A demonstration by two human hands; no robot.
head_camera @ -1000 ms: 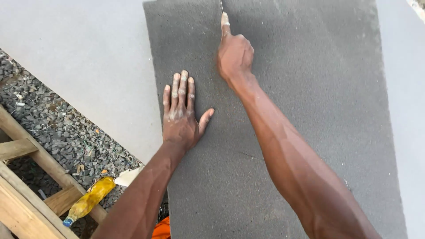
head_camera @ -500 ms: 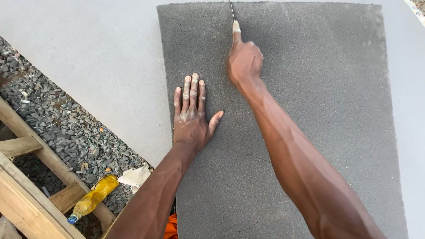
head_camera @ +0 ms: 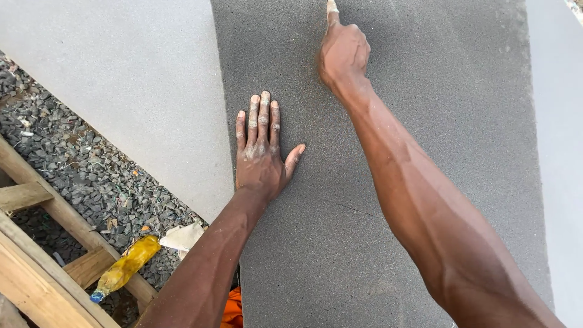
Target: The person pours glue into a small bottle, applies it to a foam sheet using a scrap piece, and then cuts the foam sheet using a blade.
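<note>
Head view: dark grey sheet (head_camera: 388,200) lies under both my hands, long axis running away from me. My left hand (head_camera: 261,155) presses flat, fingers spread. My right hand (head_camera: 343,51), farther out, is closed, forefinger extended along something I cannot make out. Yellow bottle (head_camera: 124,267) sits left of my left arm.

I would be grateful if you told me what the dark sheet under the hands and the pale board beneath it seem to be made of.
The dark grey sheet, under the flat left hand and the right hand, looks like foam or rubbery matting: matte, finely speckled, with a thin scored line. The pale board looks like smooth, matte fibre-cement or plasterboard, though the look leaves that open.
</note>
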